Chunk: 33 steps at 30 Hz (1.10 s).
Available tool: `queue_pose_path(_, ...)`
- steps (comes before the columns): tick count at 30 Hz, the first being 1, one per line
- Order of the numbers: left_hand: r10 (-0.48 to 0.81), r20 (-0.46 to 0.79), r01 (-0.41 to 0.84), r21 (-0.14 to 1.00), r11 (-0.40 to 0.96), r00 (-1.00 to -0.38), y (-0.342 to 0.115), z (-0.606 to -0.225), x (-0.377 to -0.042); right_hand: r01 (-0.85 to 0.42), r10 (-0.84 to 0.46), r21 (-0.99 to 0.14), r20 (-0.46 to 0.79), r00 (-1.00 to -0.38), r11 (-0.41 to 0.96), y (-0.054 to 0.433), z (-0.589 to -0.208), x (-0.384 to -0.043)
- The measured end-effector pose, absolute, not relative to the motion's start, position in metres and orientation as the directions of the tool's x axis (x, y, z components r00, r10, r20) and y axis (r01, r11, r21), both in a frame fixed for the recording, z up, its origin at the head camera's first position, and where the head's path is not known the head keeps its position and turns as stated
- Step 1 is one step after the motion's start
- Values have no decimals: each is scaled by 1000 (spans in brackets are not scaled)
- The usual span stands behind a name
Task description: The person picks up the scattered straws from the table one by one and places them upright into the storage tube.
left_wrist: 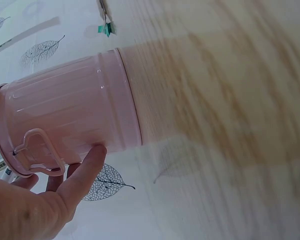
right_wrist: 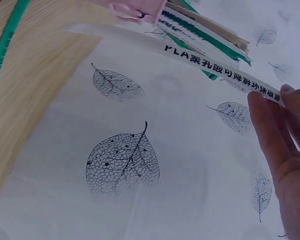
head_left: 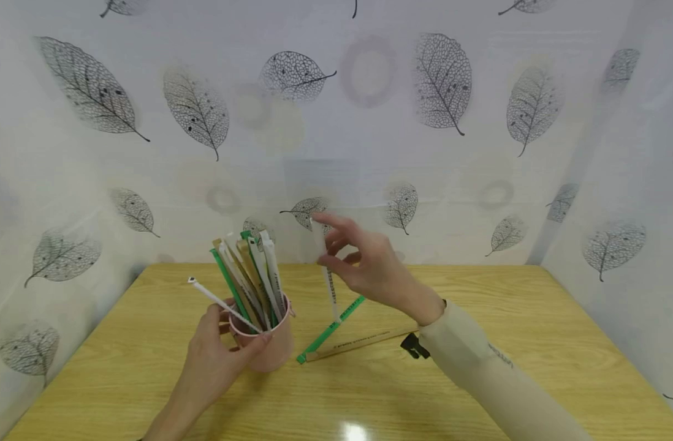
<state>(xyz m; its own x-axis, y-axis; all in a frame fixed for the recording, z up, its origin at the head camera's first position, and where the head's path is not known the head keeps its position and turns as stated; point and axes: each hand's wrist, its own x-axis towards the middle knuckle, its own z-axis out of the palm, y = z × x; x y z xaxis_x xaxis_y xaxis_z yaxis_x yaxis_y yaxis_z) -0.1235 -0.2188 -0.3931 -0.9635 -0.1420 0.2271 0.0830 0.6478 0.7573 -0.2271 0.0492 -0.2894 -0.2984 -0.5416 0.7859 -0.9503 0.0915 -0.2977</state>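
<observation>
My left hand [head_left: 215, 355] holds a small pink bucket [left_wrist: 65, 100], its fingers and thumb around the side near the rim. The bucket stands upright on the table, filled with several paper-wrapped straws [head_left: 254, 275] in white, green and brown. One white-wrapped straw [head_left: 212, 297] leans out to the left above that hand. To the right of the bucket, my right hand [head_left: 369, 263] pinches a white-wrapped straw [right_wrist: 210, 62] with dark printing between thumb and fingers. It hangs steeply, its lower end by a green-wrapped straw [head_left: 322, 338] lying on the table. A brown-wrapped straw [head_left: 364, 342] lies beside the green one.
The wood-grain table [head_left: 480, 380] meets a pale leaf-printed backdrop [head_left: 336, 135] at the back and sides. A black buckle [head_left: 415, 346] hangs at the right wrist, by the cuff of a light sleeve [head_left: 480, 361].
</observation>
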Motion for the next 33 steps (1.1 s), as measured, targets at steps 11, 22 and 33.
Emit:
queue_pose_path(11,-127,243,103,748,655,-962,-220,-393,-124,-879,-374,-434,862,-341,-199,21,-256,-228)
queue_pose_path(22,-128,217,91,775,626,-968,-220,-394,-124,-901,-374,-394,875,-307,-181,-1,-271,-235)
queue_pose_path(33,-128,209,85,777,623,-970,-220,-393,-124,-935,-484,-350,829,-281,-55,-11,-300,-237)
